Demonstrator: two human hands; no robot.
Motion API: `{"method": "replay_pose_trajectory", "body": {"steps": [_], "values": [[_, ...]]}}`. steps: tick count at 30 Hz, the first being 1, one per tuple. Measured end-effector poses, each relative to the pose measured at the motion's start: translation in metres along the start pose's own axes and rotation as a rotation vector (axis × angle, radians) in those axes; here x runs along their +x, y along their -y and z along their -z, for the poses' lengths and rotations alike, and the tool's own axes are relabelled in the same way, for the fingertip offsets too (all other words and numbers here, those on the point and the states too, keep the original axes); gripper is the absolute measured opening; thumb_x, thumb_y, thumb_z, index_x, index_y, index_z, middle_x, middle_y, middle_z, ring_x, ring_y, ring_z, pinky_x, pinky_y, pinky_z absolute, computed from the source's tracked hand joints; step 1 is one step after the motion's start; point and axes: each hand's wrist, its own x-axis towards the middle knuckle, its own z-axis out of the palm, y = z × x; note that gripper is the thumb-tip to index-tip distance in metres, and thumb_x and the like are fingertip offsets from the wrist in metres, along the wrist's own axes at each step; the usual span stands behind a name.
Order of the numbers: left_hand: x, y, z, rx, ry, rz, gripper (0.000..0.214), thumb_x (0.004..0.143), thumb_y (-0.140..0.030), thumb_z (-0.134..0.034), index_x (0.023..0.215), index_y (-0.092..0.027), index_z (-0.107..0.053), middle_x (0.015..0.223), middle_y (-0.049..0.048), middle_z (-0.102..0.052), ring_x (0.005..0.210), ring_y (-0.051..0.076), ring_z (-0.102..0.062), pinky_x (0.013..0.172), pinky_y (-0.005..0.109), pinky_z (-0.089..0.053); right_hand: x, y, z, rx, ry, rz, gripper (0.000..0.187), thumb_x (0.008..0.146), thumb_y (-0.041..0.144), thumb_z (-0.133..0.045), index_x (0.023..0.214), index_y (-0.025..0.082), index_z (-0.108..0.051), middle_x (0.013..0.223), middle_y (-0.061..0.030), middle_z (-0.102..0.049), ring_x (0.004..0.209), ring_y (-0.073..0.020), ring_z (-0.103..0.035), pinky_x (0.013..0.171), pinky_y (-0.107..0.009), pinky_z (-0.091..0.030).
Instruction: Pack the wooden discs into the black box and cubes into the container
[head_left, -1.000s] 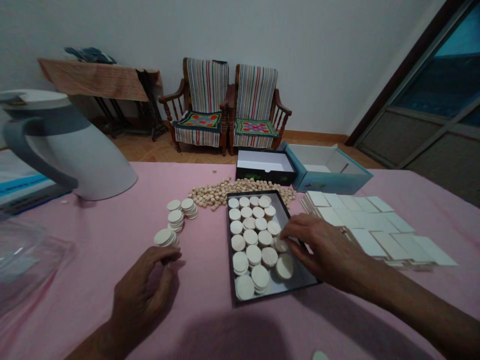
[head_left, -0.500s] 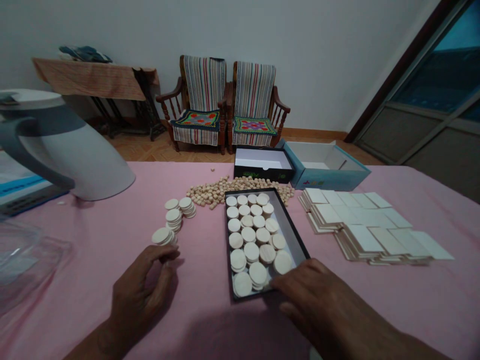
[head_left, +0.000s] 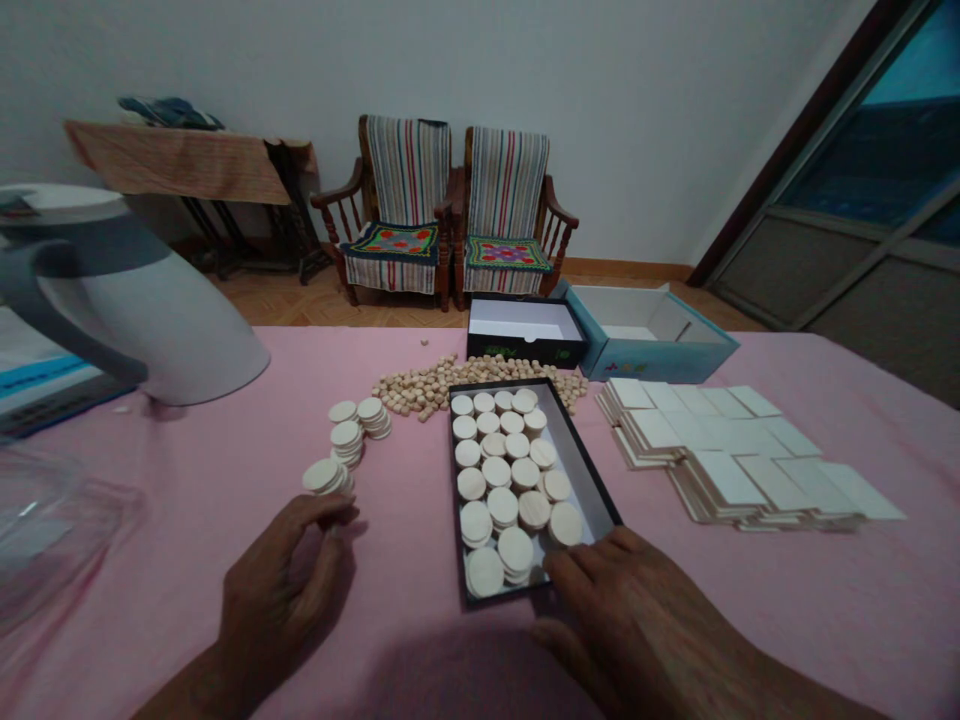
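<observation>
Wooden discs (head_left: 525,475) sat in short stacks in the black tray (head_left: 581,470) mid-table, mostly twd the tray's left edge. R hand (head_left: 622,600): fingers tog. at the tray's near right corner, thumb spread apart from them, off the near edge. L hand (head_left: 262,572): fingers curled, thumb & forefinger close, just beside loose stacks (head_left: 346,437) left of tray; couldn't tell if pinching anything. Beads (head_left: 427,390) lay heaped behind the tray's far edge. Black box (head_left: 525,348) & blue box (head_left: 652,362) stood side by side at the table's far edge. Tiles (head_left: 712,430) were piled twd its right edge, jug (head_left: 172,310) twd far left corner, clear tub (head_left: 45,530) by left edge. Beyond: 2 chairs (head_left: 409,170).
</observation>
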Motion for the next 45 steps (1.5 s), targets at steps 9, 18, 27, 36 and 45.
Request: {"method": "replay_pose_trajectory", "body": {"steps": [9,18,27,36,45], "values": [[-0.001,0.003,-0.001,-0.016,0.006,0.009,0.016,0.083,-0.018,-0.053,0.099,-0.018,-0.057,0.084,0.003,-0.067,0.066,0.012,-0.067,0.063,0.021,-0.058,0.001,-0.007,0.006,0.052,0.01,-0.018,0.016,0.084,0.035,-0.061,0.078,0.02,-0.064,0.074,-0.0031,-0.068,0.067,-0.0218,-0.063,0.062,-0.033,-0.039],[-0.002,0.004,-0.001,0.0,0.008,-0.002,0.018,0.082,-0.019,-0.054,0.1,-0.018,-0.057,0.086,0.0038,-0.067,0.068,0.014,-0.068,0.063,0.022,-0.058,0.012,-0.037,0.033,0.067,-0.133,-0.103,0.029,0.095,0.036,-0.04,0.089,0.02,-0.064,0.09,-0.0069,-0.068,0.087,-0.0224,-0.06,0.079,-0.039,-0.041],[-0.002,0.004,0.0,-0.02,0.016,0.002,0.016,0.084,-0.018,-0.052,0.1,-0.017,-0.056,0.085,0.004,-0.066,0.067,0.012,-0.067,0.062,0.02,-0.057,0.024,-0.046,0.009,-0.076,-0.149,-0.042,0.032,0.092,0.045,-0.045,0.093,0.016,-0.06,0.098,-0.0106,-0.068,0.12,-0.03,-0.049,0.11,-0.055,-0.014],[-0.002,0.005,-0.001,-0.026,0.012,-0.014,0.017,0.083,-0.017,-0.053,0.1,-0.016,-0.056,0.088,0.0041,-0.065,0.069,0.012,-0.067,0.065,0.02,-0.057,0.026,-0.041,0.009,0.056,-0.208,-0.045,0.031,0.095,0.04,-0.039,0.107,0.018,-0.057,0.099,-0.0082,-0.068,0.106,-0.0246,-0.058,0.109,-0.054,-0.011],[-0.003,0.004,-0.002,-0.038,0.004,0.007,0.019,0.084,-0.016,-0.053,0.103,-0.017,-0.056,0.088,0.004,-0.065,0.07,0.012,-0.067,0.062,0.019,-0.057,0.037,-0.045,0.019,0.089,-0.125,-0.027,0.036,0.097,0.033,-0.033,0.08,0.02,-0.062,0.084,-0.0057,-0.065,0.092,-0.0221,-0.056,0.098,-0.051,-0.024]]}}
